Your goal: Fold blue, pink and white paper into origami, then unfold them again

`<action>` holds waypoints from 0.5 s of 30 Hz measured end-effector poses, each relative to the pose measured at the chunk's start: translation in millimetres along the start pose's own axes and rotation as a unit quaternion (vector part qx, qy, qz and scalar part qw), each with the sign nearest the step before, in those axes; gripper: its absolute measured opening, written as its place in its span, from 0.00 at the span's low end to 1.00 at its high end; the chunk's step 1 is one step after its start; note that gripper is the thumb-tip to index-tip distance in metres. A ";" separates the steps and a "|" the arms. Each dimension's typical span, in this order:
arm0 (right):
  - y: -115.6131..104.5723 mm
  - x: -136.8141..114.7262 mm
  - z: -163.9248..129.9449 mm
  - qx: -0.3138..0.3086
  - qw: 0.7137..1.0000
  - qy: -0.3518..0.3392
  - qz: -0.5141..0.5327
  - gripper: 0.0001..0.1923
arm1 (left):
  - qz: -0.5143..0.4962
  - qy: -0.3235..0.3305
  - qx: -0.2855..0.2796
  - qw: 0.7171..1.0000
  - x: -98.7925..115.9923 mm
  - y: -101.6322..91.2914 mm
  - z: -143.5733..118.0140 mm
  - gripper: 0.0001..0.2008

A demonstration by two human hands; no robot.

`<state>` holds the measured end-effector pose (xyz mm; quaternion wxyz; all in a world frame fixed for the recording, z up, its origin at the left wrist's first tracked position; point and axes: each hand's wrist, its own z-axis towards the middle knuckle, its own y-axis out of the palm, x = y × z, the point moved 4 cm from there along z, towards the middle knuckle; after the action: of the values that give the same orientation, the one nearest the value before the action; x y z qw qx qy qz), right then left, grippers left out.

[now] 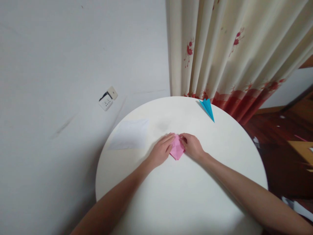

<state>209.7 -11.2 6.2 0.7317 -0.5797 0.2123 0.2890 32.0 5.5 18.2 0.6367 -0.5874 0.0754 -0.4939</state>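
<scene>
Nearest the camera, two bare forearms reach in from the lower corners of the frame across a round white table (171, 202), its top smooth, matte and unmarked but for faint shadows. At the centre of the table both hands meet on a folded piece of pink paper (177, 149), a small, flat, roughly kite-shaped fold whose point aims back toward the person. The left hand (161, 150) lies palm down on the paper's left side, its fingers held together and stretched flat across the upper edge. The right hand (193, 146) rests on the right side, its fingers curled in and pinched on the paper's upper right corner; how firmly they grip cannot be told.

Farther left on the tabletop lies a sheet of white paper (129, 134), flat and four-sided, nearly matching the table and well apart from the hands. At the far right rim sits a blue paper plane (207, 108), a sharp, slim folded dart with crisp creases, its nose pointing toward the table's right side.

Beyond the table, a plain pale wall (73, 65) fills the left of the scene, carrying a tilted white wall socket (107, 99) with a dark plug or cable at its side. To the right hangs a cream curtain (232, 49) in soft vertical pleats, printed with red floral sprigs and a deep red band along its hem. Dark reddish wooden flooring (276, 156) shows at far right.
</scene>
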 end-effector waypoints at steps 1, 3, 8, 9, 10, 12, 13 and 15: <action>-1.1 -3.6 -0.4 -0.006 0.999 -0.012 -0.041 0.11 | 0.025 0.013 -0.030 0.999 2.5 3.8 -0.6 0.22; -1.0 -10.4 -2.1 -0.019 0.993 -0.039 -0.108 0.12 | 0.074 0.024 -0.076 0.994 4.6 11.6 -2.6 0.23; 18.0 -21.5 -16.4 -0.047 0.974 -0.102 -0.195 0.22 | 0.193 0.033 -0.120 0.973 5.6 21.6 -7.0 0.25; 23.0 -22.1 -19.8 -0.053 0.971 -0.100 -0.208 0.24 | 0.211 0.033 -0.120 0.970 6.1 21.7 -7.3 0.25; 27.6 -22.6 -22.9 -0.062 0.969 -0.098 -0.219 0.26 | 0.225 0.030 -0.117 0.967 6.4 21.4 -7.4 0.25; 33.5 -23.0 -27.1 -0.076 0.965 -0.089 -0.235 0.29 | 0.242 0.018 -0.110 0.964 5.8 20.0 -7.1 0.26; 34.8 -23.3 -28.1 -0.082 0.963 -0.087 -0.240 0.30 | 0.244 0.011 -0.107 0.964 4.9 19.1 -6.7 0.26; 34.9 -23.8 -28.4 -0.090 0.962 -0.084 -0.245 0.31 | 0.239 -0.003 -0.108 0.965 2.1 17.2 -5.6 0.27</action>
<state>169.3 -37.4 -10.5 0.7402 -0.6510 -0.0254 0.1663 38.6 -2.9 3.3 0.6695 -0.6189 0.2645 -0.3143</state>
